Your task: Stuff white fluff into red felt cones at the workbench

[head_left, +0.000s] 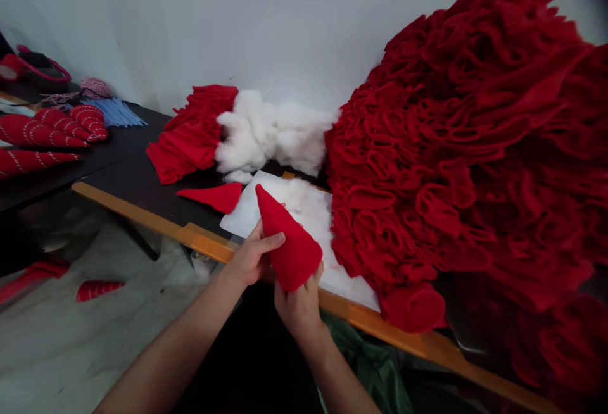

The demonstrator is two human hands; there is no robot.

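Observation:
A red felt cone [292, 243] is between my hands over the table's front edge, its tip pointing up and away to the left. My left hand [254, 252] grips its left side, thumb pressed on the front face. At the wide lower end, my right hand [301, 303] holds the rim; most of its fingers are hidden by the felt, and I cannot tell how far they reach inside. Just beyond lies a white sheet [242, 214] with loose white stuffing [306, 202] on it. To the left rests another red felt cone [213, 196], lying flat.
A big heap of red felt cones [451, 167] towers at the right. White stuffing [266, 129] and a smaller red felt stack [194, 132] stand against the wall. Stitched red cones [61, 126], blue strips [118, 112] and a ball of twine [95, 88] are far left. A stitched cone [97, 290] lies on the floor.

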